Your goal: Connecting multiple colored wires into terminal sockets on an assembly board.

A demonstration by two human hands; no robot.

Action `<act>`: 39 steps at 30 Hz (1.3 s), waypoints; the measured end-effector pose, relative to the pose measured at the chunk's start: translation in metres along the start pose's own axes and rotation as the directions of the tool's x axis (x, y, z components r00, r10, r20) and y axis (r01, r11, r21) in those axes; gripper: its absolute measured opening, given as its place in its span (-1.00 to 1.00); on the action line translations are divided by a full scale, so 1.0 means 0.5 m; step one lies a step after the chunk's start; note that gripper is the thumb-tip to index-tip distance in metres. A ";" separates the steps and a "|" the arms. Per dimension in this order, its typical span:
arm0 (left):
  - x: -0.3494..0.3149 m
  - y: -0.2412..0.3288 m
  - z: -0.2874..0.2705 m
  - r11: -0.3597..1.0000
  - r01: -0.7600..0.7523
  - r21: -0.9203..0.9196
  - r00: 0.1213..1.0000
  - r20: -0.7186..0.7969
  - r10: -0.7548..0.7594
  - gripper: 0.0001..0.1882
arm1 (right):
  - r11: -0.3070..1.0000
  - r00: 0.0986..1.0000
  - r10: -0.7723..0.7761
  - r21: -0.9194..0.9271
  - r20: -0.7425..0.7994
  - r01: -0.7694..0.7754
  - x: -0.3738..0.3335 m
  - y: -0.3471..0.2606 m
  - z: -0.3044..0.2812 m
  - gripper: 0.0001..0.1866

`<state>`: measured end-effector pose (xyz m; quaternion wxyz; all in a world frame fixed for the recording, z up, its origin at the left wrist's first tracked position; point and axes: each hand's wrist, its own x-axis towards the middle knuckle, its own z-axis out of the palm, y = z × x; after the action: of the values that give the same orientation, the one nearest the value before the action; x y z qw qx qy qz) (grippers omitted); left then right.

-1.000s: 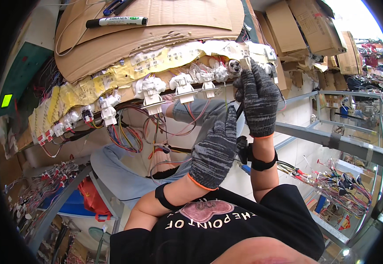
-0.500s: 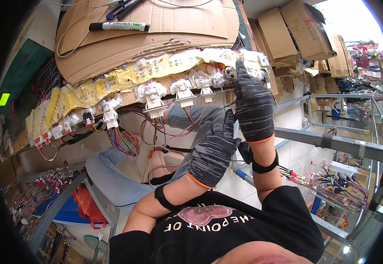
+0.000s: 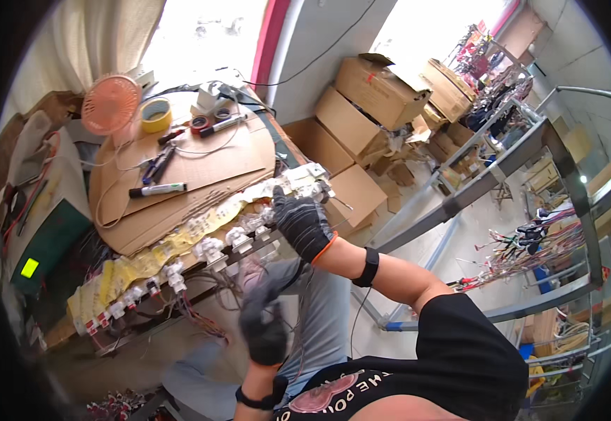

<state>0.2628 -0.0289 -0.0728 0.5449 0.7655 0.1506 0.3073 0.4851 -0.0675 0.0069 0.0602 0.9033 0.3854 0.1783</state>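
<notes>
Clearly, our right hand (image 3: 302,224) is the nearer one to the row of white connectors (image 3: 238,241). This row has its long axis going from lower left to upper right in the view, and the hand is close to its upper right end, so most of the connectors lie to the left of the fingers and lower down. One finger is stretched upward, with its tip near the yellow label strip (image 3: 193,231); if it touches, we cannot tell. The other fingers are mostly hidden, so we cannot say how open they are, nor whether they have hold of something. Our left hand (image 3: 263,326) is below the row and apart from it, beside the trouser leg (image 3: 326,309); it is too blurred for us to judge its fingers or any hold.
</notes>
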 end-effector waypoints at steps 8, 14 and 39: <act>-0.218 -0.464 -0.366 0.472 0.089 -0.877 0.522 -0.362 -0.772 -0.63 | 0.999 0.987 0.006 -0.053 -0.162 -0.014 -0.009 -0.003 0.036 -0.58; -0.088 -0.445 -0.407 0.669 -0.124 -0.733 0.738 -0.519 -0.431 -0.64 | 0.976 0.974 -0.108 -0.207 -0.200 0.065 0.005 0.021 0.070 -0.48; 0.077 -0.109 -0.307 0.569 0.285 0.771 0.803 -0.517 0.298 -0.86 | 0.995 0.995 -0.068 0.070 -0.072 0.073 -0.004 0.038 0.046 -0.58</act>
<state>0.2008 0.1264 -0.0782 0.0475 0.7909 0.4355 0.4273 0.5049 -0.0815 -0.0104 0.0201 0.8840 0.4251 0.1933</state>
